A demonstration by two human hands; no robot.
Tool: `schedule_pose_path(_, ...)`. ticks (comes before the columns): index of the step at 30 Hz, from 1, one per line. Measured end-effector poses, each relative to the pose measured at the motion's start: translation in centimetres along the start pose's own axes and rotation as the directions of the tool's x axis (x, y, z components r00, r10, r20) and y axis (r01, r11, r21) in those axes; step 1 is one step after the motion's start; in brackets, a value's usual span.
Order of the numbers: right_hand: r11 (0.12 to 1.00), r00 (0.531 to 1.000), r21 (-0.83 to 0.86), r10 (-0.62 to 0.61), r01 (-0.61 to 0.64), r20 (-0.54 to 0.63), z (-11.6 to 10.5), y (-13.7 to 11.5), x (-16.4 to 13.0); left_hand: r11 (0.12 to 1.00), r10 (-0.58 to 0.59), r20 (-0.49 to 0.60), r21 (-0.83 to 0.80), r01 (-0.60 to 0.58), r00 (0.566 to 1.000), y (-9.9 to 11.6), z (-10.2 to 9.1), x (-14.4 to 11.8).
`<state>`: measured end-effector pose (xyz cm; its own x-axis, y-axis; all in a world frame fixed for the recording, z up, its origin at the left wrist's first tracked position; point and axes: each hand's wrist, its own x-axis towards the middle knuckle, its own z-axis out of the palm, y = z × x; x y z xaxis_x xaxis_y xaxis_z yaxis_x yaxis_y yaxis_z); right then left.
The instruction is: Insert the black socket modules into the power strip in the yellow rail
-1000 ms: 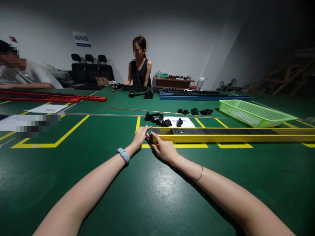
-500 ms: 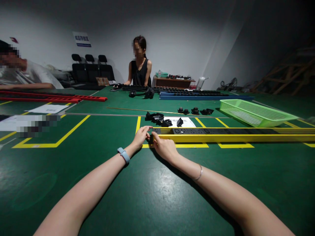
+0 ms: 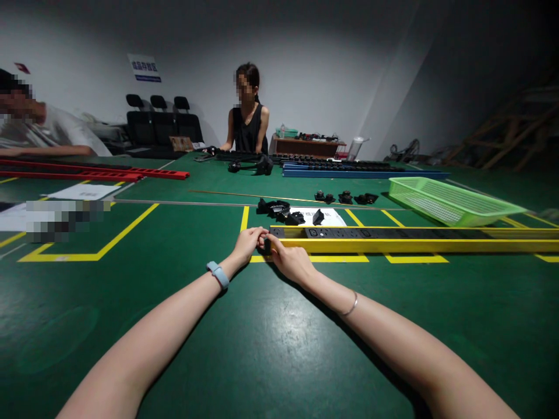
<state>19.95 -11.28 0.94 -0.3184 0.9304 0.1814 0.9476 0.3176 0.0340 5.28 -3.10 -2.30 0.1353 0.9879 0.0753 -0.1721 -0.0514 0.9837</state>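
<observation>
**Dim room, glare on the mat**

The scene is dimly lit from overhead. A pale glare patch is seen on the green table (image 3: 279, 326) between the forearms. Corners are darkened and bent by wide-angle distortion; faces and one patch are pixelated.

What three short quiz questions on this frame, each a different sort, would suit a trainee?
1. True or false: the left hand and right hand meet at the left end of the yellow rail.
2. The green mesh basket lies: A) left of the rail's end, B) beyond the rail, to the right, C) under the wrists.
3. What small thing sits between the fingertips?

Key: 1 true; 2 B; 3 a black end piece.
</observation>
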Motion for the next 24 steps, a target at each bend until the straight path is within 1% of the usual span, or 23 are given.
schedule_pose_path(7, 1.000, 1.000, 0.023, -0.003, 0.003, -0.029, 0.16, -0.01, -0.02, 1.000, 0.022, 0.020, -0.016, -0.022, 1.000, 0.11, -0.20, -0.15)
schedule_pose_path(13, 1.000, 1.000, 0.014, 0.010, -0.010, -0.010, 0.38, 0.00, 0.05, 0.990, 0.080, 0.072, 0.113, -0.088, 0.994, 0.50, -0.01, -0.55)
schedule_pose_path(15, 1.000, 1.000, 0.013, 0.017, -0.017, -0.008, 0.36, -0.04, 0.07, 0.990, 0.071, 0.073, 0.119, -0.079, 0.995, 0.54, 0.06, -0.58)
schedule_pose_path(19, 1.000, 1.000, 0.023, 0.022, -0.022, -0.014, 0.18, -0.09, -0.01, 0.996, 0.014, 0.081, 0.084, -0.021, 0.997, 0.40, 0.14, -0.45)
schedule_pose_path(24, 0.999, 0.999, 0.021, 0.047, -0.047, -0.004, -0.08, -0.24, -0.22, 0.995, -0.006, 0.087, 0.099, -0.003, 0.996, 0.43, 0.23, -0.48)
